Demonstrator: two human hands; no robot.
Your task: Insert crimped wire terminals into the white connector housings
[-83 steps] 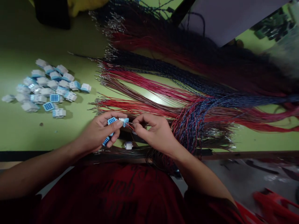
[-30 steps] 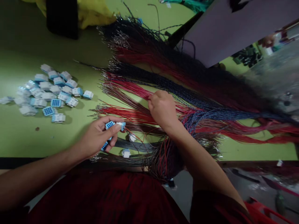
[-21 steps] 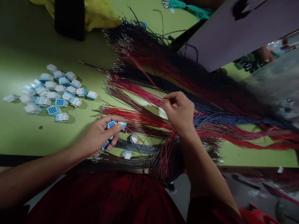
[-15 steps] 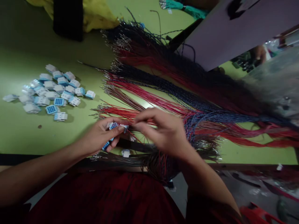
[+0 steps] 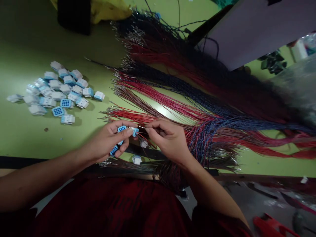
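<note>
Several blue-and-white plastic wire connectors [image 5: 121,129] sit in my left hand [image 5: 114,140], its fingers closed round them. Thumb and index finger pinch one connector [image 5: 135,132], turned with its blue face toward the right, and thin red wires trail from it. My right hand [image 5: 168,136] pinches a wire by its metal terminal end [image 5: 142,127], just right of that connector, with a small gap between. Below the hands lie two more connectors, one white [image 5: 143,143] and one with a gridded face [image 5: 136,160].
A pile of connectors [image 5: 58,95] lies on the green table [image 5: 32,135] at left. Bundles of red wires [image 5: 158,95], dark blue twisted wires [image 5: 172,82] and brown wires [image 5: 130,98] stretch rightward. A purple panel [image 5: 244,33] stands at back right; a yellow cloth [image 5: 108,11] lies at back left.
My right hand, blurred before, now holds a wire's terminal end steady close to the connector. The left hand keeps its connectors. The whole view has shifted slightly.
</note>
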